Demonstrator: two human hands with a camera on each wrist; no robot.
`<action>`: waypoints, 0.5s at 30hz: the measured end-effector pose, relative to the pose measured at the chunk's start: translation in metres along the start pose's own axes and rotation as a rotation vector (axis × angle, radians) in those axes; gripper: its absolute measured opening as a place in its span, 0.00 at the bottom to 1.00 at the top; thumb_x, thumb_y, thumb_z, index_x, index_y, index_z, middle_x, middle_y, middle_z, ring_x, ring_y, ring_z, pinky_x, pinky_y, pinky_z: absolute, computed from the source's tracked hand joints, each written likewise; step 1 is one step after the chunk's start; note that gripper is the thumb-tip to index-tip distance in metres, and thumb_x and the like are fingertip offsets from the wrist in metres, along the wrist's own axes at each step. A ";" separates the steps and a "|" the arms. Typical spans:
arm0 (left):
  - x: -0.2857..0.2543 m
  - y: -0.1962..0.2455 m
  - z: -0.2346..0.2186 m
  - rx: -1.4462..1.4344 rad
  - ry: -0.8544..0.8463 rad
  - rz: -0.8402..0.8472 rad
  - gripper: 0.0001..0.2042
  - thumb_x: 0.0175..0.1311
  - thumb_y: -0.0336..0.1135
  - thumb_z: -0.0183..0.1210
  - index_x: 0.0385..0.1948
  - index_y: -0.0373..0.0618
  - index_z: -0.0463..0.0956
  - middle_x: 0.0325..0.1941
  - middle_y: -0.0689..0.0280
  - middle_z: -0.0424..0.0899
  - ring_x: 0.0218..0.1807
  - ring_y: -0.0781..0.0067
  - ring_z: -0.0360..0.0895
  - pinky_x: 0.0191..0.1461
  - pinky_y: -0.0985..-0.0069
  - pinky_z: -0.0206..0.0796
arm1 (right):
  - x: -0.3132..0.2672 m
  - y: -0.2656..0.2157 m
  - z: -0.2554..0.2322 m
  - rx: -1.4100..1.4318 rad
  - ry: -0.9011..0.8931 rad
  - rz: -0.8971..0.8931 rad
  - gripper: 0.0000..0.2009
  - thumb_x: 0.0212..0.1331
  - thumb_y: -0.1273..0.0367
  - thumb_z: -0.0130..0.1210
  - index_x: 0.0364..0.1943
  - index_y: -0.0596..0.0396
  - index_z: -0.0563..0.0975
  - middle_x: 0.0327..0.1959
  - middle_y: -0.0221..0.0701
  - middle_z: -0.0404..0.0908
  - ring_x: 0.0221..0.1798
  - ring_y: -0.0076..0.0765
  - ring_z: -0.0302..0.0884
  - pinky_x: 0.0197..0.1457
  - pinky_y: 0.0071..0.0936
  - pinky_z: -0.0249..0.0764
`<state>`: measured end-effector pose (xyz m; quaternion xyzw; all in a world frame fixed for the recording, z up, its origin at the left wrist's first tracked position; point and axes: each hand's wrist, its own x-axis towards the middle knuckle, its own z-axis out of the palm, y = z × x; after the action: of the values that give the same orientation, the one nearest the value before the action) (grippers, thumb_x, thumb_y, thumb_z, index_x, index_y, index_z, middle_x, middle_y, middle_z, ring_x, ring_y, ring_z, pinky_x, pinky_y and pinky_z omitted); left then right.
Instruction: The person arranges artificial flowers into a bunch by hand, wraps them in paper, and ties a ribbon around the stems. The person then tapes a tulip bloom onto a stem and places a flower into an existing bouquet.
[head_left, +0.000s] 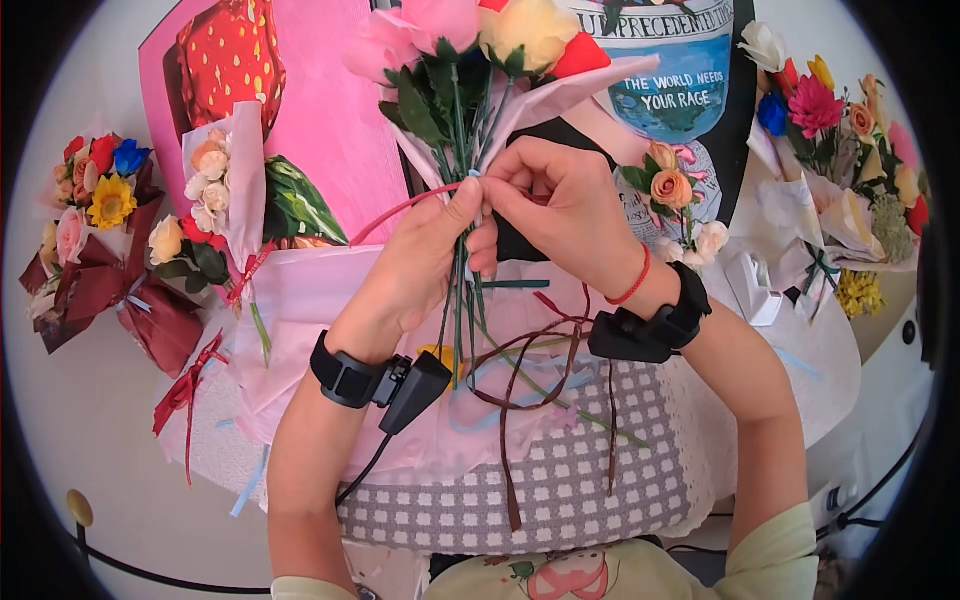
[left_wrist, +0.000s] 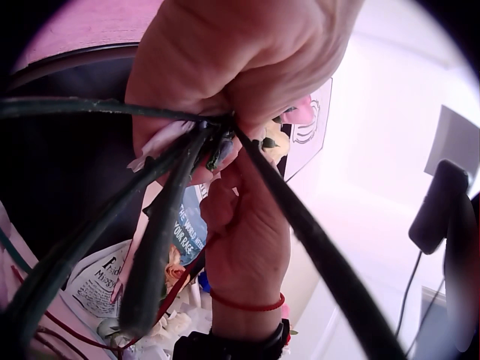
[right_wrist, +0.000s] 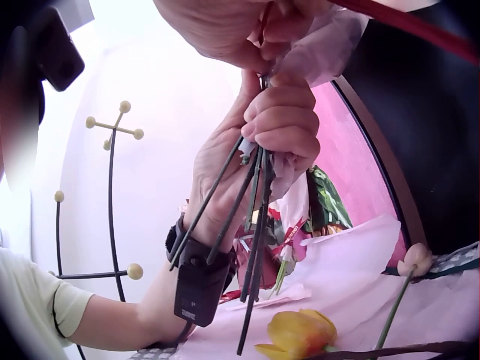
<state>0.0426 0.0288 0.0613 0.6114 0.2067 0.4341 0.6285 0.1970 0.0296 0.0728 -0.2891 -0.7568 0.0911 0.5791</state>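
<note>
Gathered green stems (head_left: 458, 320) of an artificial rose bouquet are gripped by my left hand (head_left: 422, 240) at the wrap's gathered neck. Above the fist spread pink roses, a cream rose (head_left: 530, 35) and red petals, partly backed by pale pink wrapping paper (head_left: 590, 80). My right hand (head_left: 565, 205) pinches a dark red ribbon (head_left: 405, 208) against the neck, close to the left thumb. One ribbon end sticks out to the left. In the right wrist view the stem ends (right_wrist: 251, 289) fan downward below the left hand (right_wrist: 281, 120). The fingers partly hide the ribbon at the neck.
Brown ribbon (head_left: 510, 400) lies looped on the table by a yellow tulip (right_wrist: 300, 334) and pink paper. Finished-looking bouquets (head_left: 115, 205) stand left, others (head_left: 840, 150) right. Painted panels (head_left: 340, 100) stand behind. A small peach rose bunch (head_left: 670, 188) is beyond my right wrist.
</note>
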 end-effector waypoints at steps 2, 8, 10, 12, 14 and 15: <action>0.000 0.001 0.001 -0.012 0.026 -0.002 0.17 0.64 0.51 0.42 0.30 0.45 0.65 0.19 0.73 0.62 0.21 0.81 0.61 0.29 0.79 0.61 | -0.001 -0.001 -0.001 -0.021 -0.018 0.012 0.06 0.46 0.69 0.55 0.23 0.57 0.76 0.15 0.31 0.75 0.18 0.26 0.74 0.22 0.20 0.67; -0.002 0.005 0.000 -0.049 0.017 -0.009 0.19 0.63 0.53 0.44 0.28 0.44 0.65 0.18 0.73 0.62 0.21 0.80 0.60 0.28 0.81 0.58 | 0.002 0.012 -0.009 0.212 -0.109 0.043 0.08 0.51 0.68 0.55 0.24 0.60 0.76 0.15 0.24 0.73 0.18 0.13 0.67 0.21 0.13 0.62; -0.003 0.009 -0.002 -0.078 0.013 0.042 0.19 0.63 0.53 0.43 0.27 0.44 0.64 0.18 0.72 0.61 0.20 0.80 0.59 0.27 0.81 0.57 | 0.002 0.016 -0.021 0.263 -0.299 0.151 0.06 0.55 0.70 0.53 0.28 0.58 0.75 0.17 0.20 0.70 0.15 0.07 0.59 0.16 0.08 0.52; -0.004 0.014 -0.006 -0.084 0.005 0.079 0.19 0.64 0.52 0.42 0.27 0.44 0.64 0.18 0.72 0.61 0.20 0.80 0.59 0.27 0.81 0.56 | 0.003 0.014 -0.034 0.258 -0.374 0.233 0.07 0.56 0.68 0.52 0.28 0.58 0.76 0.16 0.20 0.69 0.14 0.07 0.58 0.15 0.08 0.50; -0.004 0.018 -0.007 -0.103 -0.011 0.122 0.19 0.64 0.52 0.41 0.26 0.44 0.64 0.17 0.72 0.60 0.19 0.80 0.58 0.26 0.81 0.56 | 0.004 0.016 -0.044 0.287 -0.448 0.409 0.07 0.56 0.69 0.51 0.27 0.58 0.77 0.13 0.21 0.68 0.13 0.10 0.57 0.15 0.10 0.49; -0.005 0.018 -0.006 -0.100 -0.015 0.125 0.19 0.64 0.52 0.41 0.26 0.44 0.64 0.17 0.72 0.60 0.19 0.80 0.58 0.26 0.81 0.56 | 0.004 0.020 -0.046 0.285 -0.444 0.406 0.07 0.56 0.69 0.51 0.27 0.58 0.77 0.13 0.21 0.68 0.13 0.10 0.57 0.15 0.10 0.49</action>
<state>0.0297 0.0262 0.0761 0.5941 0.1415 0.4775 0.6317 0.2454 0.0391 0.0815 -0.3234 -0.7711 0.3704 0.4046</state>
